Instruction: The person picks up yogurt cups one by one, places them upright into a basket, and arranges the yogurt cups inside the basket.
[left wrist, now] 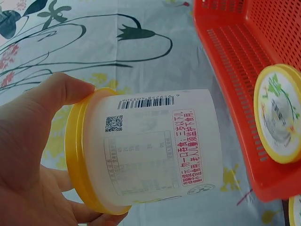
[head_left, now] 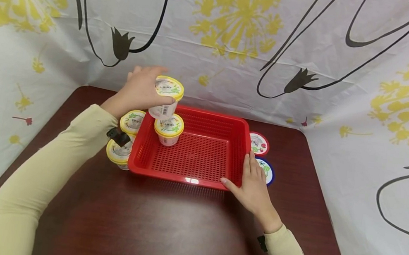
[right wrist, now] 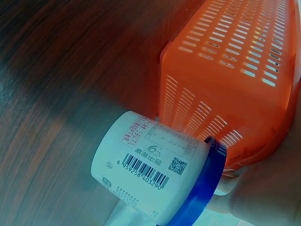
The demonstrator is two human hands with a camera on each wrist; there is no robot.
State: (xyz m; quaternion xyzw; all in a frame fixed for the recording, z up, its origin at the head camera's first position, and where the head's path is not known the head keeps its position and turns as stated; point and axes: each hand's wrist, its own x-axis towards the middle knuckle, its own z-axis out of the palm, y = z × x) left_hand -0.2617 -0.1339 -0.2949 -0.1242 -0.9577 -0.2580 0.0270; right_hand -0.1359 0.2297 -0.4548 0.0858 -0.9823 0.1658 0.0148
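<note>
My left hand (head_left: 142,90) grips a white cup with a yellow lid (head_left: 164,98) by its lid, above the back left corner of the red basket (head_left: 180,180). In the left wrist view the fingers and thumb curl round the yellow rim of that cup (left wrist: 155,146). Another yellow-lidded cup (head_left: 169,128) stands inside the basket at its left end. My right hand (head_left: 254,186) rests on the basket's right rim, thumb at the front corner, fingers extended. Beside it, a blue-lidded cup (right wrist: 150,165) stands outside the basket.
Two yellow-lidded cups (head_left: 132,121) (head_left: 119,152) stand left of the basket, partly behind the left wrist. A red-lidded cup (head_left: 259,143) stands at its right, behind the blue-lidded one. Patterned cloth (head_left: 217,75) hangs behind and beside the brown table (head_left: 179,228).
</note>
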